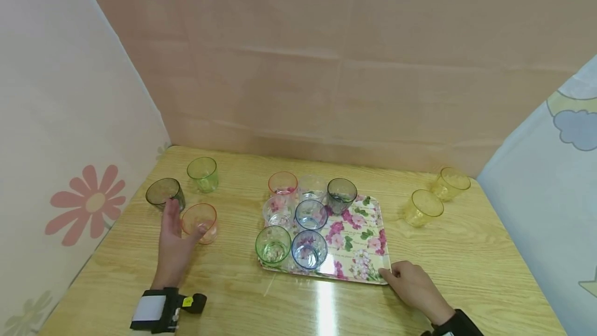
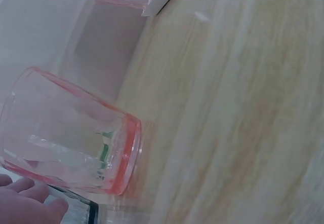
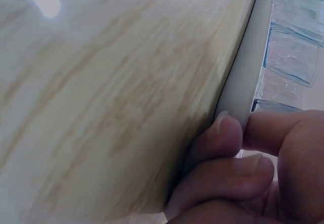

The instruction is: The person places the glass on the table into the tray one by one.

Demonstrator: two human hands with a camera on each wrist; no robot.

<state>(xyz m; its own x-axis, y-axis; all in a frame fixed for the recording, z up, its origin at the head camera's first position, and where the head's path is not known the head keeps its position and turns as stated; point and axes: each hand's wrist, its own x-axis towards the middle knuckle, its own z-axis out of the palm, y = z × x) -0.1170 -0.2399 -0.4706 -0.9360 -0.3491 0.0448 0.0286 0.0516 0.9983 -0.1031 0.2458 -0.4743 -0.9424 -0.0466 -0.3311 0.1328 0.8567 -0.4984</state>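
On the left of the table my left hand (image 1: 173, 255) reaches out, fingers extended and thumb spread. Its fingertips overlap the smoky grey cup (image 1: 160, 191), and its thumb lies in front of the pink-orange cup (image 1: 198, 213). The left wrist view has this pink cup (image 2: 71, 133) upright beside the fingers (image 2: 30, 203). My right hand (image 1: 412, 284) pinches the near right corner of a floral tray (image 1: 347, 266). In the right wrist view, thumb and curled fingers (image 3: 228, 178) grip the pale tray rim (image 3: 243, 77).
Cups stand grouped on the tray's left and middle: red-rimmed (image 1: 282, 183), green (image 1: 272, 245), grey (image 1: 342, 196), clear and blue (image 1: 310, 250) ones. A green cup (image 1: 203, 175) stands back left. Two yellow cups (image 1: 423, 209) stand at right. Fabric walls enclose the table.
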